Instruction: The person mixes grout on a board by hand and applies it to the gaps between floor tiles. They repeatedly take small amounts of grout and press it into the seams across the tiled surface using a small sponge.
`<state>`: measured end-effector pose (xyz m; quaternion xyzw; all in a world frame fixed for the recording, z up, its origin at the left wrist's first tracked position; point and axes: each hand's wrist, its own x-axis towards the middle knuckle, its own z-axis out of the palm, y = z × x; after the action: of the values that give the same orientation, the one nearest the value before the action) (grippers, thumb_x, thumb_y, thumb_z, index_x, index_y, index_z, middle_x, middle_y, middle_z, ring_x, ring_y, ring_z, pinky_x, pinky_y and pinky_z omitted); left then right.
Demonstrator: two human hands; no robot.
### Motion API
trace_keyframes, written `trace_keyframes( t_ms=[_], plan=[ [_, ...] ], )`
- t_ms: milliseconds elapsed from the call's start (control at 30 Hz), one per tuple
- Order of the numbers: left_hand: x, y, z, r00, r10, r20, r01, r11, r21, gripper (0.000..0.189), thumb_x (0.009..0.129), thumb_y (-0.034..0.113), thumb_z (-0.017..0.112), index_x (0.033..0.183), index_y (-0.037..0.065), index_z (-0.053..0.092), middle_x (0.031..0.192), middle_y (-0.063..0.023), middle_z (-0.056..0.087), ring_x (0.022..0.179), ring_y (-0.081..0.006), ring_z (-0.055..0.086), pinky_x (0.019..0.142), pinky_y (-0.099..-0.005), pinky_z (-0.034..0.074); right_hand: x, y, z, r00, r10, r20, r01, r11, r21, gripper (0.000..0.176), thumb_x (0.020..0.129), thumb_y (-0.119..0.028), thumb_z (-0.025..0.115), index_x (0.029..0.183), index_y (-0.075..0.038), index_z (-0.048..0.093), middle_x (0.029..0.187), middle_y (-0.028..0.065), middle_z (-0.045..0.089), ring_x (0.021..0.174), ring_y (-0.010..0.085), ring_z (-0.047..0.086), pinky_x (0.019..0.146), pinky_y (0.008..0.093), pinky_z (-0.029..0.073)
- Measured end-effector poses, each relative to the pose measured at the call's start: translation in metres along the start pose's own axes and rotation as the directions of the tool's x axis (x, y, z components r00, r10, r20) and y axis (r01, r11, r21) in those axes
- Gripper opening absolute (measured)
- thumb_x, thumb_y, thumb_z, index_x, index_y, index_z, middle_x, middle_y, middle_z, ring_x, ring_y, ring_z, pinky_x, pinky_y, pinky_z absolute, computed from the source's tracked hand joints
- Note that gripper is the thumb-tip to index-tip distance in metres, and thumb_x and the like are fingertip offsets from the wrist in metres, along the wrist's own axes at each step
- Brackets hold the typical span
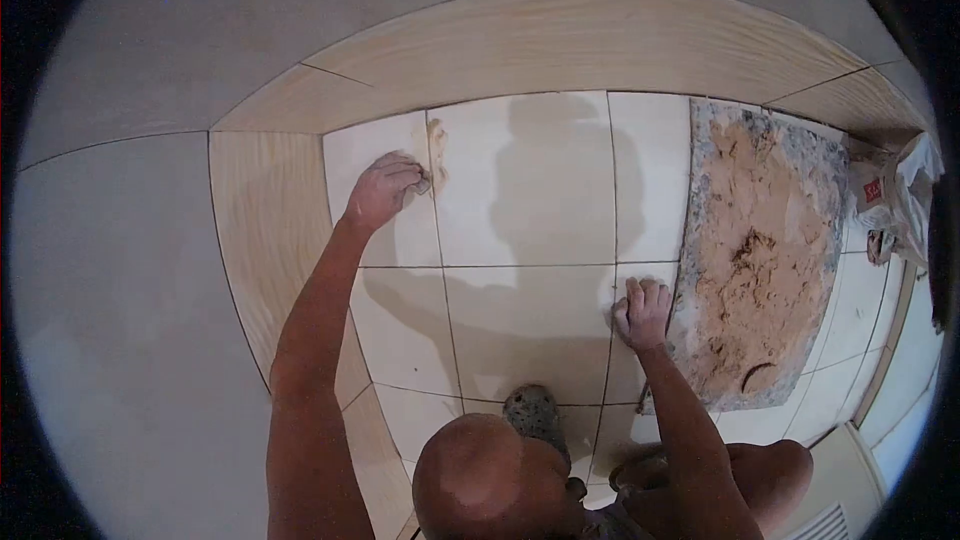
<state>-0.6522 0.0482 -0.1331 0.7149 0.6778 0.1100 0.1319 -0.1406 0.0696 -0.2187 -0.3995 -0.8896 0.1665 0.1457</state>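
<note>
Overhead, from the head view, our left hand (385, 190) is curled tight at a joint (440, 230) between pale tiles (520, 190), knuckles up, touching a smear of grout (437, 155); what it grips we cannot tell. Our right hand (642, 312) lies flat, fingers spread, on a tile just beside the board (800, 170) heaped with brown mix (750, 260). A bag (895, 190) sits beyond the board.

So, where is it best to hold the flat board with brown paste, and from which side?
Probably the left edge of the board, beside the right hand: it lies flat on the tiles with paste over its middle, so slide fingers under that cleaner rim from the left.
</note>
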Motion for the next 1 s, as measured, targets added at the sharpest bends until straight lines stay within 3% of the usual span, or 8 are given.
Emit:
trace_keyframes(
  t_ms=[100, 267, 467, 533, 733, 867, 933, 1000],
  plan=[
    [0.040, 0.006, -0.003, 0.987, 0.126, -0.102, -0.115, 0.987, 0.111, 0.018, 0.071, 0.001, 0.069, 0.089, 0.005, 0.071, 0.101, -0.0119, 0.070, 0.101, -0.0306, 0.065, 0.094, -0.0406, 0.051, -0.003, 0.002, 0.001, 0.999, 0.021, 0.030, -0.020, 1.000, -0.020, 0.042, 0.077, -0.024, 0.057, 0.113, -0.003, 0.056, 0.102, 0.0179, 0.053, 0.091, 0.0373, 0.051, 0.079, 0.0510, 0.041],
    [0.011, 0.010, 0.035, 0.976, -0.016, -0.218, 0.018, 1.000, 0.006, 0.019, 0.072, 0.001, 0.069, 0.091, 0.006, 0.071, 0.106, -0.0113, 0.069, 0.101, -0.0312, 0.065, 0.095, -0.0412, 0.051, -0.002, 0.000, -0.006, 0.993, 0.068, 0.093, -0.072, 0.996, 0.046, 0.042, 0.078, -0.025, 0.057, 0.114, -0.003, 0.057, 0.103, 0.0180, 0.053, 0.093, 0.0372, 0.051, 0.079, 0.0514, 0.041],
    [0.009, 0.019, -0.013, 0.997, 0.058, 0.058, -0.057, 0.998, -0.028, 0.022, 0.074, 0.001, 0.066, 0.095, 0.007, 0.071, 0.101, -0.0105, 0.071, 0.100, -0.0294, 0.065, 0.093, -0.0409, 0.052, -0.003, 0.001, 0.001, 0.996, 0.035, 0.076, -0.034, 0.999, -0.013, 0.041, 0.077, -0.022, 0.057, 0.113, -0.002, 0.055, 0.103, 0.0200, 0.052, 0.091, 0.0376, 0.049, 0.079, 0.0495, 0.040],
    [0.047, 0.002, -0.007, 0.986, -0.020, -0.163, 0.030, 0.998, 0.057, 0.020, 0.076, 0.002, 0.064, 0.094, 0.007, 0.071, 0.100, -0.0108, 0.071, 0.098, -0.0305, 0.065, 0.089, -0.0405, 0.053, 0.001, 0.000, -0.003, 0.999, 0.024, 0.048, -0.024, 1.000, 0.003, 0.042, 0.076, -0.021, 0.057, 0.114, -0.002, 0.054, 0.102, 0.0199, 0.052, 0.090, 0.0375, 0.049, 0.078, 0.0500, 0.040],
    [0.031, 0.009, 0.033, 0.975, -0.003, -0.221, 0.016, 0.998, 0.056, 0.023, 0.077, 0.003, 0.062, 0.097, 0.009, 0.071, 0.100, -0.0108, 0.071, 0.096, -0.0308, 0.066, 0.085, -0.0410, 0.053, -0.004, -0.001, -0.003, 0.995, 0.056, 0.082, -0.056, 0.998, 0.003, 0.042, 0.077, -0.023, 0.058, 0.115, -0.004, 0.056, 0.102, 0.0187, 0.053, 0.090, 0.0382, 0.050, 0.077, 0.0517, 0.040],
    [-0.033, 0.025, 0.012, 1.000, -0.010, 0.017, 0.011, 1.000, -0.028, 0.031, 0.077, 0.003, 0.066, 0.107, 0.012, 0.070, 0.110, -0.0083, 0.070, 0.103, -0.0282, 0.066, 0.091, -0.0384, 0.053, -0.001, 0.000, 0.000, 0.999, 0.020, 0.049, -0.020, 1.000, 0.003, 0.043, 0.077, -0.019, 0.057, 0.116, -0.001, 0.053, 0.101, 0.0199, 0.052, 0.088, 0.0376, 0.049, 0.077, 0.0511, 0.040],
    [-0.030, 0.025, -0.006, 0.986, -0.096, 0.137, 0.123, 0.972, -0.203, 0.037, 0.076, -0.002, 0.060, 0.107, 0.014, 0.072, 0.110, -0.0114, 0.069, 0.101, -0.0299, 0.066, 0.091, -0.0379, 0.052, 0.002, -0.002, -0.001, 0.998, 0.030, 0.048, -0.029, 0.999, -0.013, 0.043, 0.077, -0.019, 0.057, 0.117, -0.002, 0.053, 0.102, 0.0197, 0.052, 0.089, 0.0377, 0.049, 0.077, 0.0512, 0.040],
    [0.007, 0.020, -0.026, 0.957, -0.289, 0.001, 0.283, 0.939, -0.197, 0.043, 0.076, -0.005, 0.057, 0.112, 0.013, 0.070, 0.111, -0.0134, 0.069, 0.103, -0.0306, 0.065, 0.092, -0.0365, 0.052, -0.001, -0.002, -0.001, 0.998, 0.046, 0.049, -0.046, 0.999, -0.004, 0.042, 0.078, -0.024, 0.057, 0.115, -0.004, 0.056, 0.104, 0.0188, 0.053, 0.091, 0.0379, 0.050, 0.077, 0.0516, 0.040]
  ],
)
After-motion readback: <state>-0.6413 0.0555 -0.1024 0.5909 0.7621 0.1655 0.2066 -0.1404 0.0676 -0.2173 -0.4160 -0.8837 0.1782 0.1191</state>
